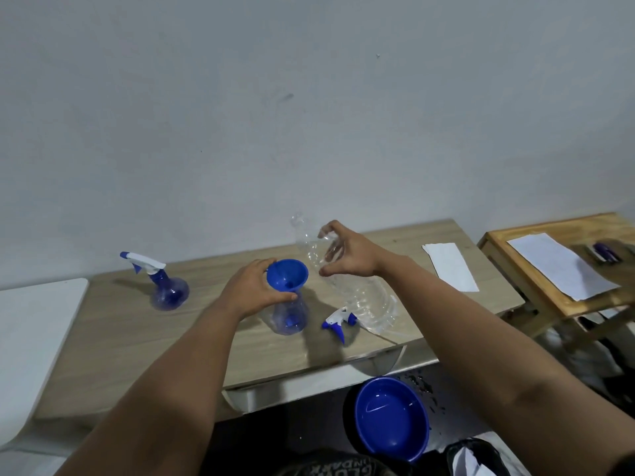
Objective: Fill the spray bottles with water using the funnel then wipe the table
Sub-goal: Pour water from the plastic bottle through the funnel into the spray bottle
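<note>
A blue basin [391, 419] of water sits nearest, below the table [137, 338]. The left hand [254, 290] grips the blue funnel [287, 273] seated in an open spray bottle [290, 316]; the right hand [347, 250] clasps a tilted clear plastic bottle [343, 280]. A capped spray bottle [165, 286] stands farther left.

The wooden table [137, 338] carries two spray bottles [170, 290] [290, 316], a trigger head [338, 321] and white paper [450, 266].

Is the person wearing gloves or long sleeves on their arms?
No. Both arms are bare all the way up as far as the picture shows: no sleeves, no gloves. The left hand and the right hand show no rings, and the wrists show no watch or bracelet.
</note>
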`<state>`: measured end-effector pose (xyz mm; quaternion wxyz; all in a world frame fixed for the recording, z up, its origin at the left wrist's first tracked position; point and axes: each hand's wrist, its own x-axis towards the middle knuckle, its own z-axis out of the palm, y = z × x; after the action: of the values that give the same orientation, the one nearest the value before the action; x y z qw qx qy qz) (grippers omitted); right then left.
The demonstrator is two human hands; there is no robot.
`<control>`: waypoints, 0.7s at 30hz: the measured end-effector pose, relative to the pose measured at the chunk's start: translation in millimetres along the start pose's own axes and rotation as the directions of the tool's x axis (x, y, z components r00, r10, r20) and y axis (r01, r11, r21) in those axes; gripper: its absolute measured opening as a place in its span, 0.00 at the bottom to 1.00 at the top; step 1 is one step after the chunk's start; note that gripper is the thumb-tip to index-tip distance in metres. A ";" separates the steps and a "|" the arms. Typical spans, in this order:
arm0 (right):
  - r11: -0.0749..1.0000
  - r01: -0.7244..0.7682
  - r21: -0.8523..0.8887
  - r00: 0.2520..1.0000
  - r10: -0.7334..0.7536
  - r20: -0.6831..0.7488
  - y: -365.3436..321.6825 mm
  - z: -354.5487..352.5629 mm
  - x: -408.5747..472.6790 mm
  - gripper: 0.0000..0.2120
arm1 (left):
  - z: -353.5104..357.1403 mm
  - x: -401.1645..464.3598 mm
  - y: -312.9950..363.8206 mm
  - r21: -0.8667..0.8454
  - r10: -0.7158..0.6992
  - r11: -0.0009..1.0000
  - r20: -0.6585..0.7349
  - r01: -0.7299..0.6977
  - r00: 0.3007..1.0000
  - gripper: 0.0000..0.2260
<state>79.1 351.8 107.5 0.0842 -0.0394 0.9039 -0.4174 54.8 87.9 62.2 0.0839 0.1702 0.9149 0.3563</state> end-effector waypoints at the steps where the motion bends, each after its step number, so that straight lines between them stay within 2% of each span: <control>1: 1.000 -0.015 -0.023 1.000 0.016 0.021 1.5 1.4 -2.0 0.33 | 0.3 0.0 -0.2 0.007 -0.008 1.000 0.003 0.008 1.000 0.45; 3: 0.997 -0.039 -0.060 0.998 0.041 0.043 4.4 3.5 -6.4 0.33 | 1.3 -1.3 0.6 0.003 -0.011 1.000 0.006 0.011 1.000 0.46; 9: 0.980 -0.115 -0.164 0.986 0.132 0.098 7.5 3.9 -16.7 0.32 | 2.7 -3.8 5.2 -0.019 0.027 0.999 -0.033 -0.027 0.999 0.35; 14: 0.951 -0.149 -0.270 0.967 0.197 0.160 6.0 3.1 -21.0 0.34 | 4.3 -2.7 1.8 -0.016 0.051 0.999 -0.047 -0.052 0.998 0.29; 21: 0.912 -0.148 -0.383 0.947 0.242 0.211 1.9 -4.5 -22.7 0.33 | 6.4 -3.1 2.4 -0.017 0.076 0.997 -0.059 -0.077 0.995 0.27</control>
<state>100.6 359.6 111.6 0.2319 -0.0163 0.9464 -0.2244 60.0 92.4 59.2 0.0451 0.1939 0.9064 0.3726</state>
